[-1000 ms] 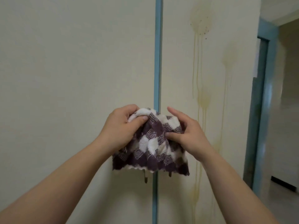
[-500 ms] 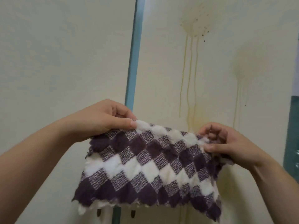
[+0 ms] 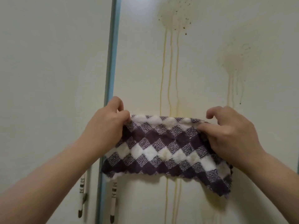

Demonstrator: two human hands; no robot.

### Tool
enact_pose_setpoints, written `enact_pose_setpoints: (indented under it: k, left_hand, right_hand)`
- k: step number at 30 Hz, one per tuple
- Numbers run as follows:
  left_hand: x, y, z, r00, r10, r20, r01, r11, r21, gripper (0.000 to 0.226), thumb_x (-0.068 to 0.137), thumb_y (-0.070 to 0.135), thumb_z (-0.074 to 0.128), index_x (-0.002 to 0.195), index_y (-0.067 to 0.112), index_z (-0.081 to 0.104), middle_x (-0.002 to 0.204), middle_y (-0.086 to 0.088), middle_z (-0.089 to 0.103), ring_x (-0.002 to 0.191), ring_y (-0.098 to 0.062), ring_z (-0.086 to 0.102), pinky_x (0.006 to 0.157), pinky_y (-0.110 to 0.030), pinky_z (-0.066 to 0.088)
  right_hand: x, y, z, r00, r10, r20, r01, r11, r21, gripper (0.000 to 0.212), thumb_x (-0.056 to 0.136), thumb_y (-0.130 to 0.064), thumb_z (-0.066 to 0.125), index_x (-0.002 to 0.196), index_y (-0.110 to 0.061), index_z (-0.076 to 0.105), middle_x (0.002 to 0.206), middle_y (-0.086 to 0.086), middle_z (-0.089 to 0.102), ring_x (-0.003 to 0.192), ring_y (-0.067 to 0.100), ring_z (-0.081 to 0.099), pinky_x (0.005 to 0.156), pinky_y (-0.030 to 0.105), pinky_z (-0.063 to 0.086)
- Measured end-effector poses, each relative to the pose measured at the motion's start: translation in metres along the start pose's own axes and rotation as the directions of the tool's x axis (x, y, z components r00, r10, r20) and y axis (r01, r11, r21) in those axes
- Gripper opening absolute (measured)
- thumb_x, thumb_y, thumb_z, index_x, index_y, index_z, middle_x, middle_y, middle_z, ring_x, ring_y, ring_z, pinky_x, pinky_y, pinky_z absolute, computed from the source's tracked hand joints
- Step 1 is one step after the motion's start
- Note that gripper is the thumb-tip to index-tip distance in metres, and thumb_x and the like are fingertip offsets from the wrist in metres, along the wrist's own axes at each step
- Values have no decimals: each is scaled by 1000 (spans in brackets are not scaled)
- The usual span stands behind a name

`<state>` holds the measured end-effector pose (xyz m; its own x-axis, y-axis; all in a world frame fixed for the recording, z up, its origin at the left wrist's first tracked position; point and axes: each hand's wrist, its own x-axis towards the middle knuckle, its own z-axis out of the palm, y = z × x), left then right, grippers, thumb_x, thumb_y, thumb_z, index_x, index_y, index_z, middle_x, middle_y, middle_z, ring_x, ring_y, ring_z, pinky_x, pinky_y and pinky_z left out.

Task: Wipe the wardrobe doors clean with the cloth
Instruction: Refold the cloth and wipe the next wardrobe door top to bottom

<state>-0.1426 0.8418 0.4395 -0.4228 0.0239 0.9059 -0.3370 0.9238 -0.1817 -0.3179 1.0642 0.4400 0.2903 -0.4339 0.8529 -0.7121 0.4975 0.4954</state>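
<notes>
Cloth [image 3: 163, 149] raised, left hand [image 3: 105, 126], right hand [image 3: 231, 135] pinching it, drip stains [image 3: 169, 70] behind, handles [image 3: 113, 199] below

On my feed I make out a pale blue vertical strip [image 3: 111, 62], one slim white dark-tipped handle [image 3: 82, 196] left of it, a twin handle [image 3: 113, 201] right (markings unreadable), a yellowish speckled stain [image 3: 174, 21] with long drips, a fainter stain [image 3: 233, 65] beside it

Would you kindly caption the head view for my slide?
Left hand and right hand hold a checked cloth before a stained wardrobe door.
</notes>
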Motion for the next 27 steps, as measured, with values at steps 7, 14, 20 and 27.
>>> enact_pose_setpoints:
  k: [7,14,20,27]
  left_hand:
    - [-7,43,10,964,-252,81,239,960,145,20,81,14,52,64,14,41,70,1,22,54,-17,27,47,-26,19]
    - [-30,74,44,871,-491,0,477,846,-237,79,80,43,60,132,-9,33,130,-28,35,118,-41,31,101,-47,29]
    - [-24,80,72,863,-504,26,495,836,-235,94,80,71,28,143,6,2,147,-27,-9,134,-43,-13,103,-67,5]
    - [24,58,69,882,-463,-82,456,885,-95,92,75,77,16,144,20,-1,150,-29,0,136,-47,-7,97,-74,2]
  right_hand:
    - [9,-41,-14,881,278,384,-191,950,-249,10,64,-8,69,62,-11,59,58,5,56,43,26,56,44,17,13]
    - [-14,-90,17,753,634,175,-646,764,9,56,71,-23,73,117,2,54,110,26,52,94,44,52,69,45,46]
    - [-10,-112,45,767,618,172,-618,784,-64,51,88,-43,36,138,-32,37,145,19,33,127,43,38,87,71,34]
    - [24,-87,51,773,613,164,-615,787,-46,55,89,-48,26,141,-35,18,153,13,20,133,40,29,91,76,23]
